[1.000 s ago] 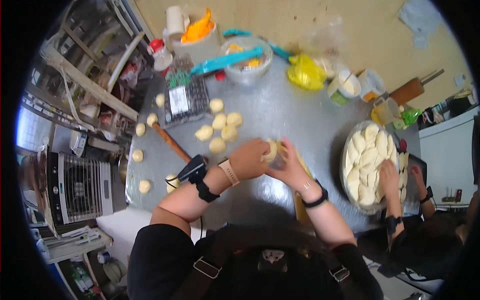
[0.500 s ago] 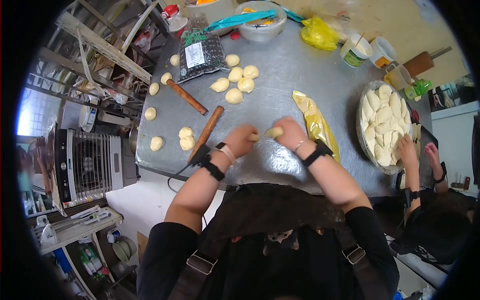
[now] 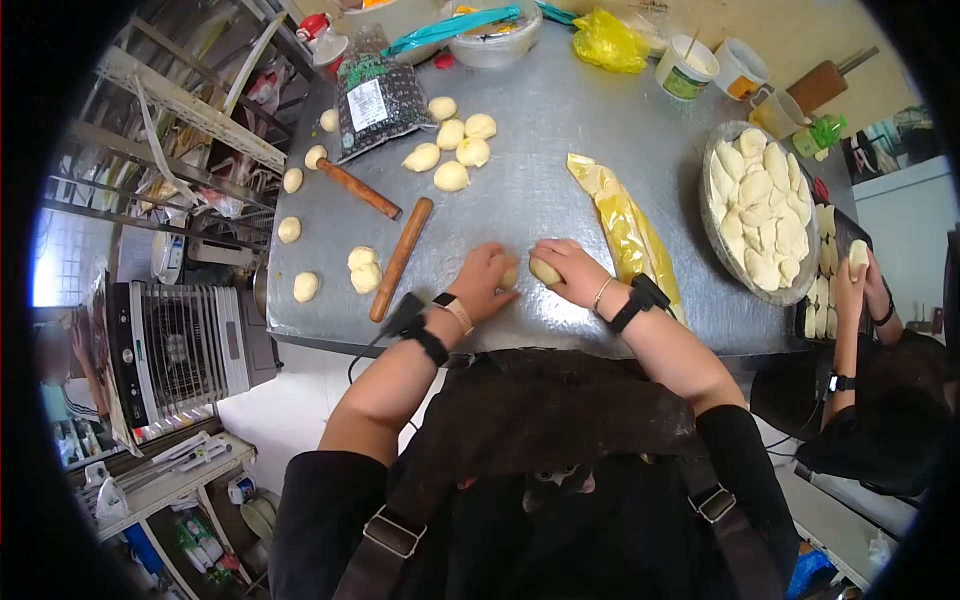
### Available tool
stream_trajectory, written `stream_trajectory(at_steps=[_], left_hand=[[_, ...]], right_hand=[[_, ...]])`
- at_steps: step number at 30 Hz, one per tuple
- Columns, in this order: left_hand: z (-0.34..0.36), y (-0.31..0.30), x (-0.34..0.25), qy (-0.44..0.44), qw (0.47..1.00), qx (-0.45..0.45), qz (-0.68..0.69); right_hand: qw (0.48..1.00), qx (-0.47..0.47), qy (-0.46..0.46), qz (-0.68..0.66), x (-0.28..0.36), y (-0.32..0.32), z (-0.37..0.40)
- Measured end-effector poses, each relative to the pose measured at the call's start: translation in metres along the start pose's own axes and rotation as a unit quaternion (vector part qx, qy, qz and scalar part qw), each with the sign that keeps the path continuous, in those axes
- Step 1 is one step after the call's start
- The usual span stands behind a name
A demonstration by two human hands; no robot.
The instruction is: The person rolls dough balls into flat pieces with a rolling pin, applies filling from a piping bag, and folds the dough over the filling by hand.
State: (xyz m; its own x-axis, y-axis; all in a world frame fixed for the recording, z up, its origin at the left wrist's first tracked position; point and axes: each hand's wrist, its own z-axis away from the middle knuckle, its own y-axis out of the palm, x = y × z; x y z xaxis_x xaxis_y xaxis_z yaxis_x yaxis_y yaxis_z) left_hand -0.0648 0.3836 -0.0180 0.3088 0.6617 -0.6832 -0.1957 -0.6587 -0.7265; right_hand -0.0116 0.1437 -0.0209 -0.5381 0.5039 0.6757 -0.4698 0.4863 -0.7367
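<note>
Fingers (image 3: 563, 262) around dough (image 3: 543, 271); dumplings (image 3: 762, 200) in tray (image 3: 706, 212).

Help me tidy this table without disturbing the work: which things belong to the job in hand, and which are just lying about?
Job in hand, probably: dough piece held between left hand and right hand; dough balls; nearer rolling pin; round tray of shaped dough.
Lying about: black packet; yellow bag; clear tub; white cup.

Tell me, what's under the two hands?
A dough lump peeks out between the left hand and right hand, resting on the table. The hands hide the rest of it.
</note>
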Motion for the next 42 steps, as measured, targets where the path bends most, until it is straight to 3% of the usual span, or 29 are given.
stream_trajectory(at_steps=[1, 2, 4, 6, 7, 10, 11, 15, 18, 19, 20, 21, 22, 23, 26, 29, 30, 31, 33, 34, 36, 39, 42], left_hand=[[-0.006, -0.001, 0.004, 0.013, 0.999, 0.048, -0.015], [-0.007, -0.003, 0.008, 0.003, 1.000, 0.021, 0.017], [-0.006, -0.021, -0.010, -0.023, 0.995, -0.026, 0.090], [-0.002, -0.004, 0.030, 0.056, 0.998, 0.021, -0.004], [0.003, 0.000, 0.032, 0.090, 0.994, 0.046, -0.049], [0.006, -0.016, -0.011, 0.004, 0.962, 0.055, -0.268], [0.002, -0.025, -0.029, -0.017, 0.976, 0.066, -0.205], [-0.007, 0.015, 0.001, 0.009, 0.960, 0.091, -0.265], [-0.007, 0.005, 0.020, -0.061, 0.985, 0.077, -0.142], [-0.012, -0.021, 0.011, -0.075, 0.971, 0.028, -0.225], [-0.003, -0.037, 0.042, -0.086, 0.986, -0.061, -0.125], [0.007, -0.067, 0.022, -0.225, 0.960, -0.117, -0.117], [0.028, -0.064, 0.032, -0.302, 0.901, -0.158, -0.267], [0.044, -0.061, 0.044, -0.314, 0.864, -0.143, -0.367], [0.061, -0.060, 0.064, -0.265, 0.879, -0.134, -0.372], [0.044, -0.083, 0.020, -0.242, 0.953, -0.072, -0.170], [0.033, -0.089, -0.003, -0.222, 0.970, -0.048, -0.091], [0.025, -0.084, -0.015, -0.137, 0.985, -0.033, -0.104], [0.004, -0.075, -0.048, -0.005, 0.992, 0.004, -0.129], [-0.009, -0.071, -0.053, 0.056, 0.991, 0.033, -0.120], [-0.017, -0.058, -0.053, 0.034, 0.992, 0.065, -0.105], [-0.017, -0.043, -0.025, -0.046, 0.992, -0.022, -0.117], [-0.018, -0.027, -0.011, -0.064, 0.978, -0.044, -0.193]], right_hand=[[0.999, 0.025, 0.012, -0.029, -0.003, -0.001, -0.006], [0.997, 0.048, 0.023, -0.057, -0.007, -0.002, -0.011], [0.996, -0.073, 0.037, -0.042, 0.020, -0.009, -0.004], [0.985, -0.164, 0.048, 0.004, 0.027, -0.006, -0.002], [0.988, -0.074, 0.115, 0.070, 0.023, 0.006, -0.003], [0.946, -0.096, 0.164, 0.262, 0.037, 0.015, 0.001], [0.965, -0.064, 0.172, 0.188, 0.050, 0.008, -0.003], [0.965, 0.022, 0.061, 0.254, 0.023, 0.036, -0.015], [0.985, 0.018, 0.113, 0.127, 0.026, 0.016, -0.011], [0.987, -0.042, 0.106, 0.116, 0.031, -0.009, -0.005], [0.975, -0.097, 0.133, 0.149, 0.029, -0.028, 0.004], [0.953, -0.203, 0.157, 0.163, 0.008, -0.030, 0.015], [0.913, -0.187, 0.245, 0.267, 0.012, -0.040, 0.027], [0.899, -0.124, 0.294, 0.300, 0.001, -0.041, 0.039], [0.900, -0.089, 0.321, 0.283, -0.032, -0.051, 0.058], [0.880, -0.175, 0.299, 0.325, -0.025, -0.069, 0.055], [0.917, -0.207, 0.225, 0.257, -0.007, -0.081, 0.051], [0.945, -0.232, 0.144, 0.183, 0.018, -0.088, 0.042], [0.988, -0.119, 0.007, 0.099, 0.057, -0.079, 0.021], [0.991, -0.084, -0.017, 0.102, 0.059, -0.068, 0.017], [0.982, 0.135, 0.128, 0.046, 0.039, -0.054, 0.010], [0.988, -0.087, 0.033, 0.125, 0.022, -0.039, 0.024], [0.989, -0.097, 0.029, 0.110, 0.000, -0.017, 0.021]])
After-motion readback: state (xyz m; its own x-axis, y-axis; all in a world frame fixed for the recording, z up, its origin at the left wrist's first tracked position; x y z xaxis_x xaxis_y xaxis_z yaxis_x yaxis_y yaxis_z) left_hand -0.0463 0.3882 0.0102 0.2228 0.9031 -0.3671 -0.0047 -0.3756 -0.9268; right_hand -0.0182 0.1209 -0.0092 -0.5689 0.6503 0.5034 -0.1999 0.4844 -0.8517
